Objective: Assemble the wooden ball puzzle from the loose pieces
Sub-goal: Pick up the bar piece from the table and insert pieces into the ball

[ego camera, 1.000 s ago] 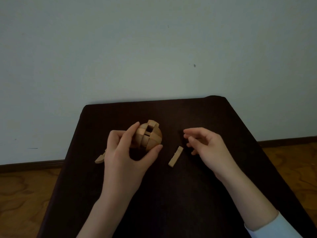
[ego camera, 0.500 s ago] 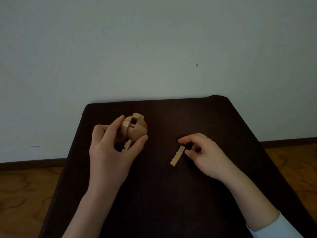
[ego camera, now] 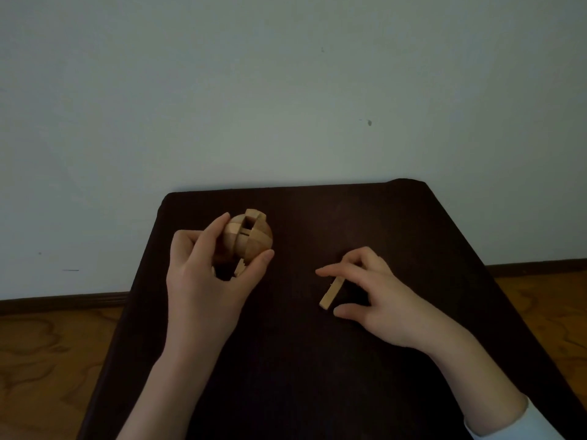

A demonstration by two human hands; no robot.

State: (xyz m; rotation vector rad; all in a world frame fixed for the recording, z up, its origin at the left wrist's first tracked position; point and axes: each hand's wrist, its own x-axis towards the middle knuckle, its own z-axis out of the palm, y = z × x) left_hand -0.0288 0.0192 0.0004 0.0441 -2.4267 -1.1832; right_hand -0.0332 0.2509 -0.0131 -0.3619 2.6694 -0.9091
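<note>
Ball puzzle [ego camera: 247, 238] amid left-hand fingers [ego camera: 212, 236], dark table [ego camera: 317, 360].

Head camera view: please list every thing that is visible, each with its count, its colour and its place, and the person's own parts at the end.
Wooden ball puzzle: one, light tan, partly assembled with an open slot on top, held above the table's left part.
Loose wooden piece: one, light tan, a short bar lying on the table right of centre.
Table: one, very dark brown, against the wall.
Wall: one, pale grey-green, behind the table.
Floor: brown wood, on both sides of the table.
Left hand: one, grips the ball.
Right hand: one, fingers and thumb either side of the loose piece; contact unclear.
Sleeve: one, white, on the right wrist.
</note>
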